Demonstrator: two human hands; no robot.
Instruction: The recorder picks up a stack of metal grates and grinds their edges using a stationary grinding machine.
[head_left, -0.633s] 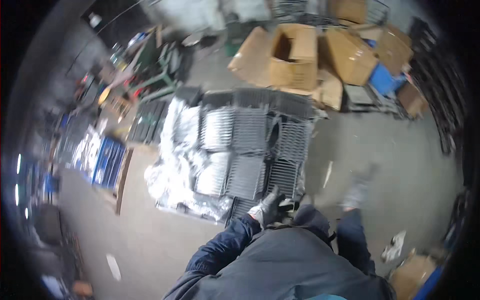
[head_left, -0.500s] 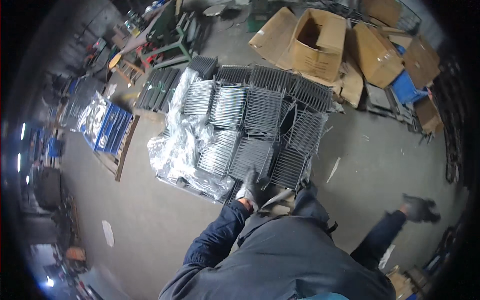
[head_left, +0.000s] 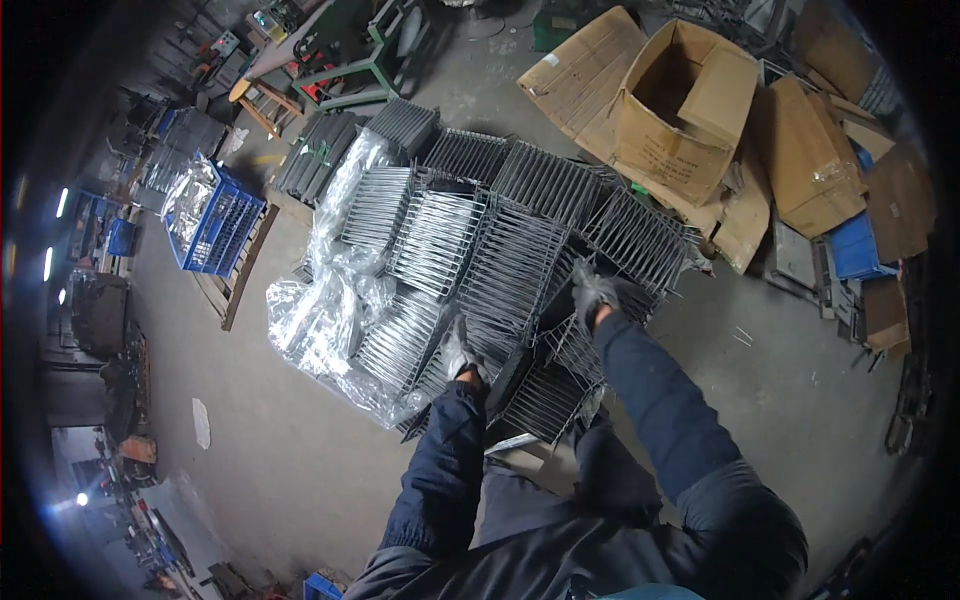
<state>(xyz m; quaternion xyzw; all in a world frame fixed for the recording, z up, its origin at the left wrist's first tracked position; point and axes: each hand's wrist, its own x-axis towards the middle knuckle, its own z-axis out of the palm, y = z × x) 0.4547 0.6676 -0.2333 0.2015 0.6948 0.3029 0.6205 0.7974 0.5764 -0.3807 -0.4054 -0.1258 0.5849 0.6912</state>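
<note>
Whereas only my left hand (head_left: 462,352) was at the wire racks (head_left: 440,240) a moment ago, my right hand (head_left: 595,290) has now swung in from over the floor (head_left: 800,400) on the right. That puts both at the load, which I judge gives me a two-handed reach on it.

My gloved left hand reaches forward over the near middle pile (head_left: 490,338), fingers stretched ahead rather than balled; whether they have hold of a wire, I cannot tell. My right hand, gloved too, is farther off and to the right, by the dark gap beside the center pile (head_left: 515,255). One finger points away from me and the others look bent, but I cannot tell if they grip anything.

The racks lie between and around my hands in piles, several leaning. A near right pile (head_left: 545,400) sits just ahead of my legs. Crumpled clear plastic film (head_left: 325,325) drapes the left side, apart from both hands. Farther left, a blue crate (head_left: 212,240) rests on a wooden pallet (head_left: 243,282). At the far left are a stool (head_left: 258,100) and a green metal frame (head_left: 375,70); at the far right, an open cardboard box (head_left: 660,140) and a blue bin (head_left: 858,250).
</note>
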